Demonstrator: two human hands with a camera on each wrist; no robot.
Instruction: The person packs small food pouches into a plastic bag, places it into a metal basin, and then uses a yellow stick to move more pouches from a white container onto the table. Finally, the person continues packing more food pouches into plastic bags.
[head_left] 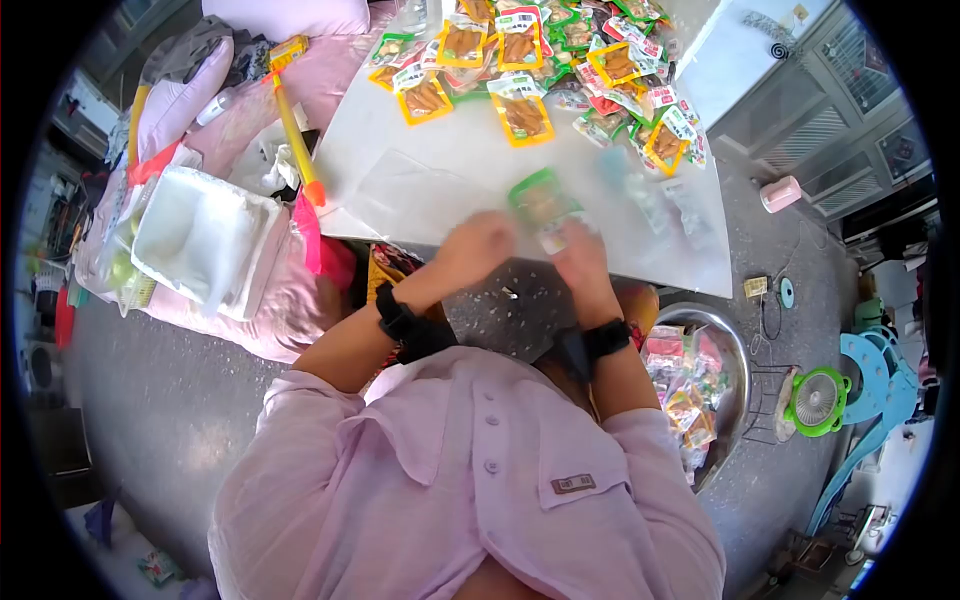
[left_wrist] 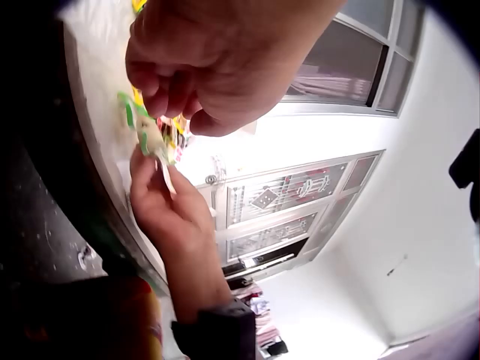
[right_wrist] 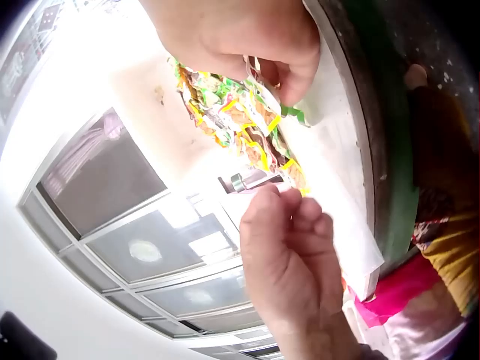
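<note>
A green-edged clear packet (head_left: 540, 200), blurred in the head view, is gripped at its lower edge by my right hand (head_left: 582, 258), over the front of the table (head_left: 450, 150). The left wrist view shows the packet (left_wrist: 150, 139) upright between the thumb and fingers of my right hand (left_wrist: 176, 214). Just left of it, my left hand (head_left: 478, 248) has curled fingers with nothing visible in them; the right wrist view shows this hand (right_wrist: 292, 262) too. A flat transparent bag (head_left: 415, 190) lies on the table beyond my left hand.
A pile of orange, green and red food packets (head_left: 520, 105) covers the table's far side. Clear bags (head_left: 665, 205) lie at its right. A metal basin (head_left: 740, 370) with packets stands on the floor at right; a white foam box (head_left: 200, 235) sits at left.
</note>
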